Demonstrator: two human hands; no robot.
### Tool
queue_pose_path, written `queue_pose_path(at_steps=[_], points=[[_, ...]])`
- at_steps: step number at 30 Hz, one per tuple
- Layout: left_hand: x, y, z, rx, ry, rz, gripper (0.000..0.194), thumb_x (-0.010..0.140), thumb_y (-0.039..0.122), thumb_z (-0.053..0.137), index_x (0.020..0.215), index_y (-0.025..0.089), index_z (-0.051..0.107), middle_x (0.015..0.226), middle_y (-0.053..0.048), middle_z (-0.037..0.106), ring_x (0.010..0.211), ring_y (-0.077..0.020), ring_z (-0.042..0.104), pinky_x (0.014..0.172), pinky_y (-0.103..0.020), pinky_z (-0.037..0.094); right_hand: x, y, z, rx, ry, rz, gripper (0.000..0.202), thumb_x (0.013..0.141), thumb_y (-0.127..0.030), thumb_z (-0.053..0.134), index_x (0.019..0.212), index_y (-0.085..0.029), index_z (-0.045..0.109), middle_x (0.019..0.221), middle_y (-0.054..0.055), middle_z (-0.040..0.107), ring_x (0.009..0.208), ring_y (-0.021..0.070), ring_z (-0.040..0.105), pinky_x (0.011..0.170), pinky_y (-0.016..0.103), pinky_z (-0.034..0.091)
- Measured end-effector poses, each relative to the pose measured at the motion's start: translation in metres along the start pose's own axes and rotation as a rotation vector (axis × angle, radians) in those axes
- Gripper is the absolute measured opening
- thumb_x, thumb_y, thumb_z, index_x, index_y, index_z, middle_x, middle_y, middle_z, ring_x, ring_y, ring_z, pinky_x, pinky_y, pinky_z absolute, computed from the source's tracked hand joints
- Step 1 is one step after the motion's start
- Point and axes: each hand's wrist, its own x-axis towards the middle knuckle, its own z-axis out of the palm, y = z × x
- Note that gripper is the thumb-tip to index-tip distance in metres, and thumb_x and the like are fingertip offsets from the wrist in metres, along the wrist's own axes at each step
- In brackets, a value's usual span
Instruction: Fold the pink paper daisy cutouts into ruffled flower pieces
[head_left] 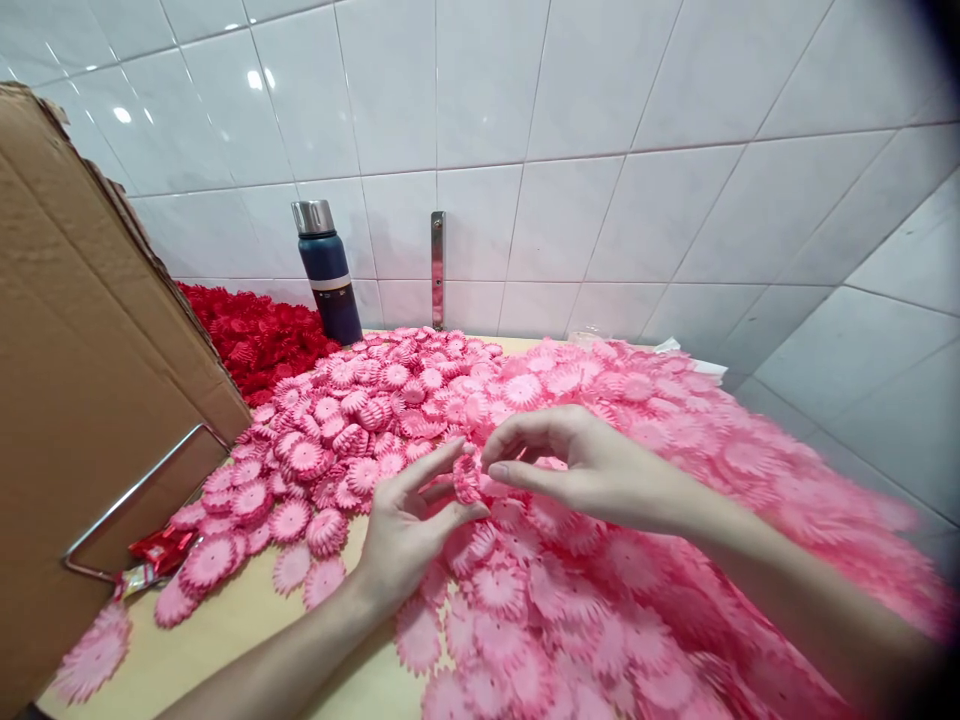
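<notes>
White tiled wall point(480, 90) backs pale-yellow bench point(251, 608), where 1 pink fringe-edged flower piece point(468, 477) stands roughly upright, pinched in left hand's point(405, 535) grip, right hand point(585, 465) just rightward, its closure impossible to tell.

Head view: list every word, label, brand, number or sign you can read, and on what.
No text is readable.
Dark blue cylindrical bottle with silver cap: marks by its pale band, too small to read.
Shiny red wrapper: any print too blurred to read.
</notes>
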Motion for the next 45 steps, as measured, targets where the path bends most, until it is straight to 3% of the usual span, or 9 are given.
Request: queue_pose_path(at_steps=[3,6,10,15,37,45], points=[[-0.001,0.001,0.001,-0.035,-0.053,-0.009,0.042,0.069,0.006,0.078,0.106,0.025,0.074,0.107,-0.005,0.076,0.091,-0.021,0.073,0.08,-0.032,0.063,0.0,0.001,0.002,0.028,-0.02,-0.007,0.006,0.083,-0.017,0.063,0.086,-0.017,0.068,0.086,0.003,0.073,0.077,0.0159,0.067,0.07,0.029,0.054],[-0.001,0.001,0.001,-0.036,-0.078,0.012,0.039,0.07,0.007,0.078,0.105,0.025,0.075,0.104,-0.004,0.077,0.091,-0.0209,0.074,0.082,-0.032,0.063,0.001,0.003,0.005,0.062,-0.038,-0.001,0.005,0.082,-0.017,0.064,0.086,-0.017,0.067,0.088,0.004,0.072,0.079,0.0167,0.067,0.073,0.031,0.055],[-0.001,0.001,0.001,-0.018,-0.098,0.024,0.038,0.072,0.009,0.078,0.106,0.026,0.075,0.105,-0.004,0.076,0.096,-0.0221,0.073,0.087,-0.032,0.061,0.001,0.002,0.01,0.082,-0.041,0.005,0.004,0.08,-0.016,0.065,0.084,-0.017,0.066,0.086,0.004,0.072,0.078,0.0169,0.067,0.072,0.031,0.054],[0.0,0.001,0.0,0.008,-0.086,0.012,0.041,0.069,0.01,0.079,0.108,0.022,0.074,0.104,-0.007,0.077,0.094,-0.0253,0.073,0.082,-0.035,0.063,0.0,-0.001,0.011,0.098,-0.018,0.011,0.003,0.079,-0.016,0.066,0.082,-0.017,0.065,0.085,0.004,0.072,0.079,0.0179,0.067,0.072,0.032,0.055],[-0.001,-0.003,-0.002,0.064,-0.075,-0.031,0.047,0.065,0.01,0.082,0.109,0.02,0.073,0.106,-0.008,0.076,0.089,-0.0225,0.074,0.081,-0.031,0.061,-0.001,0.005,0.013,0.109,-0.016,-0.014,0.008,0.08,-0.01,0.059,0.08,-0.018,0.058,0.08,0.002,0.067,0.072,0.0147,0.063,0.065,0.028,0.052],[-0.001,-0.003,-0.002,0.028,-0.087,-0.004,0.045,0.067,0.009,0.081,0.109,0.023,0.073,0.105,-0.005,0.077,0.088,-0.019,0.073,0.081,-0.028,0.061,-0.001,0.003,0.007,0.098,-0.053,-0.001,0.005,0.082,-0.017,0.063,0.084,-0.018,0.059,0.084,0.003,0.067,0.074,0.0154,0.063,0.067,0.03,0.052]])
